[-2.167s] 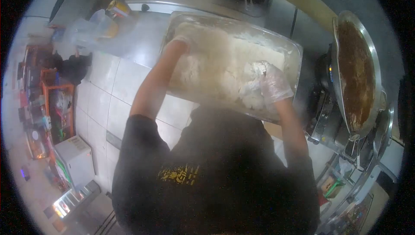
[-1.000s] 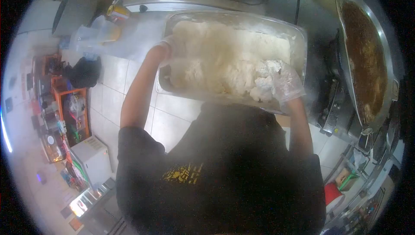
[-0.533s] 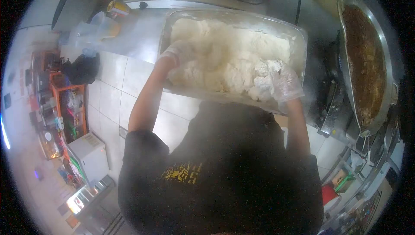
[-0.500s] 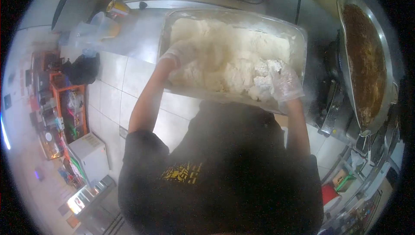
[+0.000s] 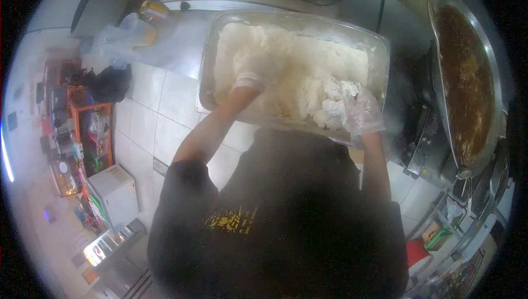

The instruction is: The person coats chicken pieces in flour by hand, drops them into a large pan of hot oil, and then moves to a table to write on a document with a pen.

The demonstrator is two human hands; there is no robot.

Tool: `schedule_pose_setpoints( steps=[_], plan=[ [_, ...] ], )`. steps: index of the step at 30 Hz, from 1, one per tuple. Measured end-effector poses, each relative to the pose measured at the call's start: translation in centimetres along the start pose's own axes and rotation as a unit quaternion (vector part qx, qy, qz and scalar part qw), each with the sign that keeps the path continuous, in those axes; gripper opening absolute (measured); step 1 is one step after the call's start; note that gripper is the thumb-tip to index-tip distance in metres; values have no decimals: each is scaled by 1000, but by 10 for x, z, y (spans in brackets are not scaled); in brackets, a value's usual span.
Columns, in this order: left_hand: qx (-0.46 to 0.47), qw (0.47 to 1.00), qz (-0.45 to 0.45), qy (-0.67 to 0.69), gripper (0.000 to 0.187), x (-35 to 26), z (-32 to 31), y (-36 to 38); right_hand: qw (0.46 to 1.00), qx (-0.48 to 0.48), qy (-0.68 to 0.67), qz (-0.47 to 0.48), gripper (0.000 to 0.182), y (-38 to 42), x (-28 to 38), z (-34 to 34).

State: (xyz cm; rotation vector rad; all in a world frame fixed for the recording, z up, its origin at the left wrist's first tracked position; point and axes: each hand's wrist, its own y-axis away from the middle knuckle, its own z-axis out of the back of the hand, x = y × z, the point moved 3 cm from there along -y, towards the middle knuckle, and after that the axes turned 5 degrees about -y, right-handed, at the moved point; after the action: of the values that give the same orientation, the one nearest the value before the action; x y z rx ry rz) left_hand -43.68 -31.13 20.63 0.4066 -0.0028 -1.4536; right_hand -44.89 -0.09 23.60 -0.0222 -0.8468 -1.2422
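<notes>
nothing legible, yellow shirt print (image 5: 229, 220) too blurred

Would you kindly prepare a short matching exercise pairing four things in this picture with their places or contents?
1. Left hand
2. Right hand
3. Metal tray
4. Wide pan

A. Has brown contents
B. At whitish clumps, tray's right half
C. Contains white powder
D. In the tray's left half

Pairs: 1-D; 2-B; 3-C; 4-A
</notes>
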Motion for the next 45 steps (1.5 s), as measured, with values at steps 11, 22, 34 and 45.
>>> schedule_pose_setpoints(
  steps=[11, 22, 34, 45],
  plan=[
    [-222, 939, 136, 227, 33, 34, -46, -65, 985, -87, -147, 9, 41, 12, 43, 17],
    [-143, 989, 38, -1, 40, -1, 11, 12, 997, -80, -8, 8, 41, 0, 38, 14],
    [52, 965, 179, 183, 58, -27, 14, 0, 998, -60, -4, -9, 54, 2, 13, 5],
    [-129, 983, 128, -12, 57, 11, -66, -81, 995, -33, -90, -25, 52, 2, 24, 15]
  ],
)
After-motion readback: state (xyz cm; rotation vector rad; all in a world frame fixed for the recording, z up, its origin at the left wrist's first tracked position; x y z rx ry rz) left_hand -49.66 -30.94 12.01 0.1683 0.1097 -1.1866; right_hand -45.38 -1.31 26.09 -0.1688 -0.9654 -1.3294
